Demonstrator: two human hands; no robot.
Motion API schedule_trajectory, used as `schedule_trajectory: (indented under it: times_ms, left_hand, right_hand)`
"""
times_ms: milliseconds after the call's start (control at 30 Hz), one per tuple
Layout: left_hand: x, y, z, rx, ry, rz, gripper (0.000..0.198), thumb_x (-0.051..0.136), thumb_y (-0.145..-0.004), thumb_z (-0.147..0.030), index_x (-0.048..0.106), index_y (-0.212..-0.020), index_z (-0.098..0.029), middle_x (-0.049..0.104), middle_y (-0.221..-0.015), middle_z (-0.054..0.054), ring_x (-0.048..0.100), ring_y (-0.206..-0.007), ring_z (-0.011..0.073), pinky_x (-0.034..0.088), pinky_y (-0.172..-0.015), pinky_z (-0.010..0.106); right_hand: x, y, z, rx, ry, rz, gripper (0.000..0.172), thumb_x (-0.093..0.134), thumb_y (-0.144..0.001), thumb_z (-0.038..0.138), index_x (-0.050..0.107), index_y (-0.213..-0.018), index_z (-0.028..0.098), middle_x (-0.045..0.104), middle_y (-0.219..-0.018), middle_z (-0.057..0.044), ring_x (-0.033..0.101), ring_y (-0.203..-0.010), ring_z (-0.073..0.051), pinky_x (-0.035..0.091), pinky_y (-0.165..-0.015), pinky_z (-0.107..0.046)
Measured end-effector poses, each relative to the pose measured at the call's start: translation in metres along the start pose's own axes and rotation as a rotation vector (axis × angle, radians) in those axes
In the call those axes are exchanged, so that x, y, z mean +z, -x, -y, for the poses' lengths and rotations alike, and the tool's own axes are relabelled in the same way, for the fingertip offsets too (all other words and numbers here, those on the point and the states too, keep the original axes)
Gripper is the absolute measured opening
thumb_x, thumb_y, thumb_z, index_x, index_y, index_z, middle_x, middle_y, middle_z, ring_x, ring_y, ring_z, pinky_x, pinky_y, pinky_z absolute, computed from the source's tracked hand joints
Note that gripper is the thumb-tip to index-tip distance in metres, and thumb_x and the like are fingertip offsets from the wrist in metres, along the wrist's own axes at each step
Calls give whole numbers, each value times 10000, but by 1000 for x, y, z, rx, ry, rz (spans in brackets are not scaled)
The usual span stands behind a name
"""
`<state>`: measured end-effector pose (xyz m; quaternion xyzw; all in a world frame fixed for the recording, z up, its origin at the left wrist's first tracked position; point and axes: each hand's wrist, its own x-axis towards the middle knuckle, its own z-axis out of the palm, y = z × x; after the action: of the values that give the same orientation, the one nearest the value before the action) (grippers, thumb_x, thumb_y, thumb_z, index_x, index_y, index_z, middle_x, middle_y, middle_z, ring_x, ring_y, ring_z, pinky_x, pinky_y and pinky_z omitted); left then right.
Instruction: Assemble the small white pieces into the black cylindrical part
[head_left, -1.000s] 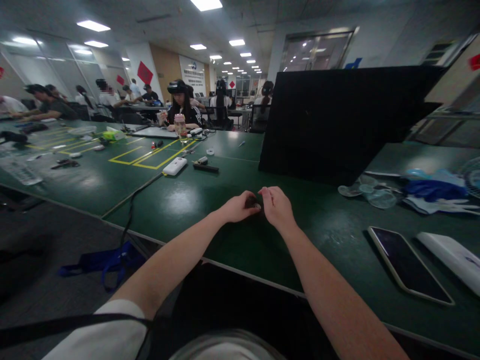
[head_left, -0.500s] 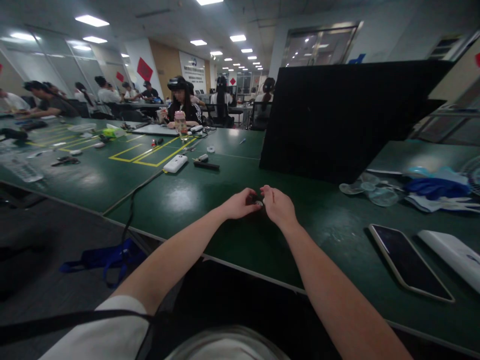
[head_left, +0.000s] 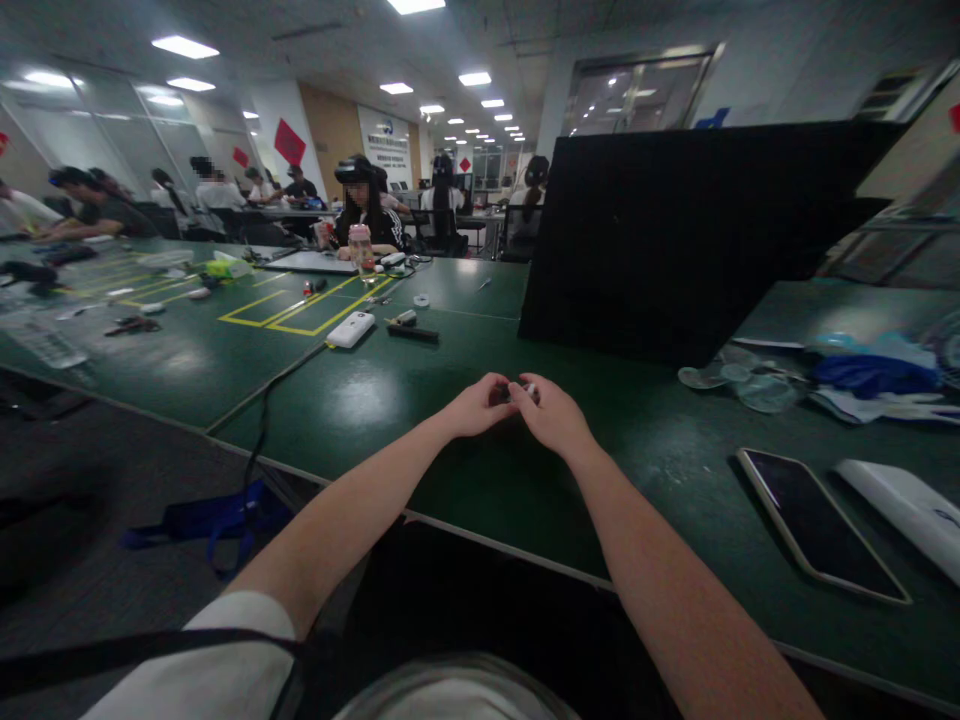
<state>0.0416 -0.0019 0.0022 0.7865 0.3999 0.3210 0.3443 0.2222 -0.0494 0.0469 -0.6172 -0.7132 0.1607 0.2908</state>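
Observation:
Above the green table (head_left: 465,480), my left hand (head_left: 478,406) and my right hand (head_left: 553,412) meet at the fingertips. A small pale object (head_left: 532,390) shows between the fingers, mostly covered, and its kind is too small to make out. My left thumb and fingers are curled in a pinch on it from the left. From the right, my right thumb lies over it with the fingers bent behind.
A large black panel (head_left: 660,240) stands beyond my right hand. To the right lie a phone (head_left: 821,525), a white device (head_left: 904,505) and blue gloves (head_left: 874,375). A white power bank (head_left: 351,330) and a black stick (head_left: 413,332) lie ahead left. A person (head_left: 367,215) sits opposite.
My right hand has closed in on my left, its thumb coming down over the small object. The pale spot now shows nearer my right fingers. My left hand has barely moved.

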Motion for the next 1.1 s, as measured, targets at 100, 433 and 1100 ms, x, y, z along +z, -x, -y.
schedule_trajectory:
  times_ms: [100, 433, 1100]
  left_hand:
    - [-1, 0, 0, -32, -37, -48, 498, 674, -864, -475, 531, -1251, -197, 697, -1039, 75, 662, -914, 204, 538, -862, 396]
    - [-4, 2, 0, -38, -182, -61, 491, 674, -856, -457, 528, -1262, -222, 703, -1081, 76, 678, -914, 211, 546, -830, 376]
    - [-125, 50, 61, -239, -374, -192, 528, 670, -835, -470, 533, -1275, -212, 681, -1229, 100, 675, -1064, 240, 532, -943, 398]
  right_hand:
    - [-7, 2, 0, -84, 2, -197, 589, 533, -930, 597, 593, -1363, 201, 671, -1208, -122, 643, -952, -239, 499, -731, -336]
    - [-10, 0, -3, -75, 156, -38, 246, 542, -952, 384, 725, -986, 223, 711, -877, -46, 622, -724, -187, 464, -614, -311]
    - [-6, 4, -4, 123, -46, -7, 735, 220, -924, 803, 585, -706, 203, 576, -647, -38, 490, -526, -138, 408, -534, -285]
